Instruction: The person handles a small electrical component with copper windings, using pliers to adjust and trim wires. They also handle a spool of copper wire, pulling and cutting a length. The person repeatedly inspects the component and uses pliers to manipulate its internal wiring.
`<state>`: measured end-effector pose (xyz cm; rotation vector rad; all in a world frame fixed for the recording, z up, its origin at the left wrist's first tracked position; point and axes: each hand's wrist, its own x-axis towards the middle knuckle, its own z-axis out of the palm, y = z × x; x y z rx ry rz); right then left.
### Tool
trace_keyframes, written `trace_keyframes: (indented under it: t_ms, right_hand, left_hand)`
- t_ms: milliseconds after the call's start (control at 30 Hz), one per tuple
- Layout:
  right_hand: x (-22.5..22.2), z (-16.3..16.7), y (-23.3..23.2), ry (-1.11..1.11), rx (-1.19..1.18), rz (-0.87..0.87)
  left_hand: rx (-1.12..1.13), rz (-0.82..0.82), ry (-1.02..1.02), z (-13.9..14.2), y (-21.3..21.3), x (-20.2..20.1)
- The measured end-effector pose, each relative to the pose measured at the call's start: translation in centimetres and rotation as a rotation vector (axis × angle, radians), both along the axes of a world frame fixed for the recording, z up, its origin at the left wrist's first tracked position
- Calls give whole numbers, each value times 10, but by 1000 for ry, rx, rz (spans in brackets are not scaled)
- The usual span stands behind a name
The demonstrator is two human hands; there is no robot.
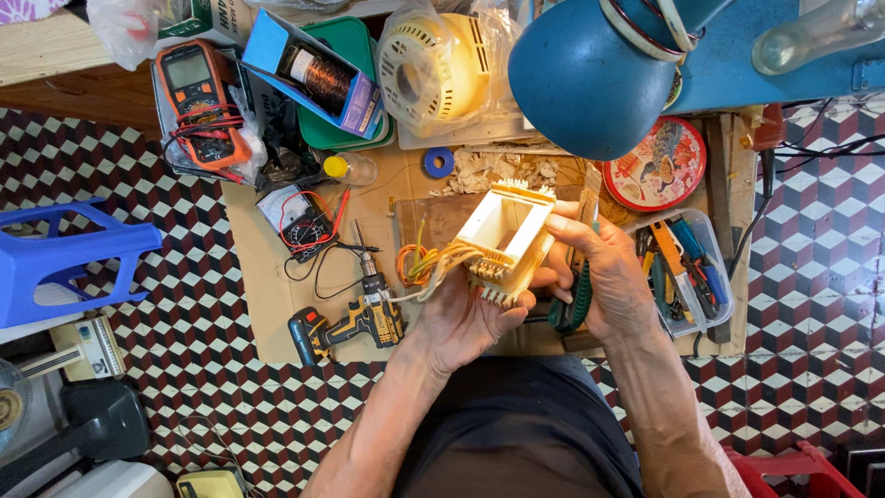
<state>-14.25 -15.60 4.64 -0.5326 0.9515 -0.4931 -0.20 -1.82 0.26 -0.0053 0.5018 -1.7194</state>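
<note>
1. Checkered floor tiles in dark red, black and white surround a flat cardboard sheet [267,277] that serves as the work surface.
2. Left hand [466,318]: the fingers are curled up under a cream plastic coil bobbin [505,242], cradling its lower toothed edge from below.
3. Right hand [604,277]: thumb and fingers are pressed against the bobbin's right side, pinching its wall. Both hands hold the bobbin above the cardboard, in front of the person's lap.
4. Lead wires [426,267], orange and pale, trail from the bobbin's left side toward the cardboard.
5. Handling advice: keep the bobbin supported from below and grip the solid walls, since the toothed edge looks fragile; keep the loose leads clear of the fingers so they do not snag.
6. Just left lies a yellow-and-black cordless drill [355,323]; beyond it an analogue meter [302,226] with red and black probes, and an orange multimeter [198,97].
7. Right of the hands stands a clear tool tray [687,267] with pliers and cutters; a round decorated tin [659,164] lies behind it.
8. Obstruction: a blue lamp shade [590,78] overhangs the area above the bobbin, and a blue plastic stool [64,258] stands well apart at left.
</note>
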Motion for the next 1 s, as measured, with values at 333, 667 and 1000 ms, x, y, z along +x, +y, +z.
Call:
trace_keyframes:
  t_ms: [333, 667, 1000]
  right_hand:
    - [-9, -32, 5, -335, 313, -75]
    - [0, -36, 9, -140, 352, -104]
    - [-20, -42, 16, 429, -103, 84]
  left_hand:
    - [100, -43, -408, 30, -20, -12]
    - [418, -167, -689, 43, -26, -7]
    - [615, -168, -1183, -10, -6, -14]
